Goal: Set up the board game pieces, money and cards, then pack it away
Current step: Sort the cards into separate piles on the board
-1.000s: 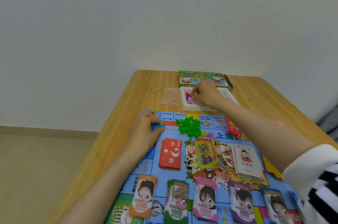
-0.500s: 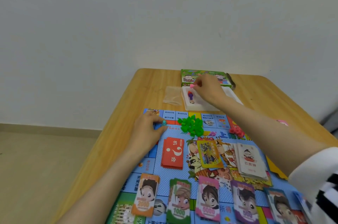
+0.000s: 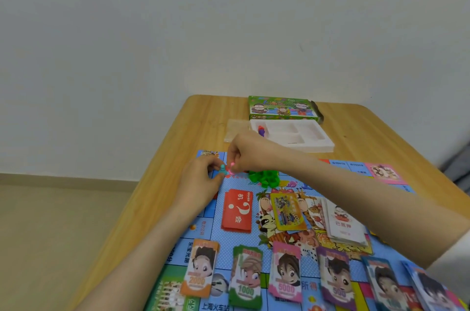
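Prob. a plain room in a home: bare white wall (image 3: pixel 229 31), beige floor (image 3: pixel 50 234) w/ skirting (image 3: pixel 63 179), small wooden table (image 3: pixel 203 120) by the wall, kids' board game (image 3: pixel 229 239) spread on it.

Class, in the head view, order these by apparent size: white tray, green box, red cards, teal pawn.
1. white tray
2. green box
3. red cards, close to the box, which lies farther away, so unsure
4. teal pawn
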Action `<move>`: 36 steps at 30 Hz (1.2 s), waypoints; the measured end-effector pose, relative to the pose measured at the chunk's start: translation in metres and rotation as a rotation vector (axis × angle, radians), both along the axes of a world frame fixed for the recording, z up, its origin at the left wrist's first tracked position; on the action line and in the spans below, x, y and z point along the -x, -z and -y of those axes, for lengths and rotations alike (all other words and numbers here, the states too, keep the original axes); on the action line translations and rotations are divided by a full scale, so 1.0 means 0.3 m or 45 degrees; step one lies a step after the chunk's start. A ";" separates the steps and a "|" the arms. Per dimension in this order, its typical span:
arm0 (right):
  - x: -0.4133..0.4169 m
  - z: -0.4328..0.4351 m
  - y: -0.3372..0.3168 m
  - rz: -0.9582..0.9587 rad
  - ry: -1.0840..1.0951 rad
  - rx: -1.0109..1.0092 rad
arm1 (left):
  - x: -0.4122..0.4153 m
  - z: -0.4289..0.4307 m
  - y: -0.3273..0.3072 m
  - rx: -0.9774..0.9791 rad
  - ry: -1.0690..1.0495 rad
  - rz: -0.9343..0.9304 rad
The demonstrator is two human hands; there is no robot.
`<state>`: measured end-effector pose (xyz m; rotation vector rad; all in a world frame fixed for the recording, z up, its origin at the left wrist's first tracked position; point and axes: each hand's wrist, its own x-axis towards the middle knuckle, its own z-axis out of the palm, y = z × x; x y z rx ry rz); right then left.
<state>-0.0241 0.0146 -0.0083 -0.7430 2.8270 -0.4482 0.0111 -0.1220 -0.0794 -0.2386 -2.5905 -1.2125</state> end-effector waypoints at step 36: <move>0.290 -0.197 0.080 -0.484 0.396 -0.095 | 0.002 -0.005 0.001 -0.192 -0.033 0.087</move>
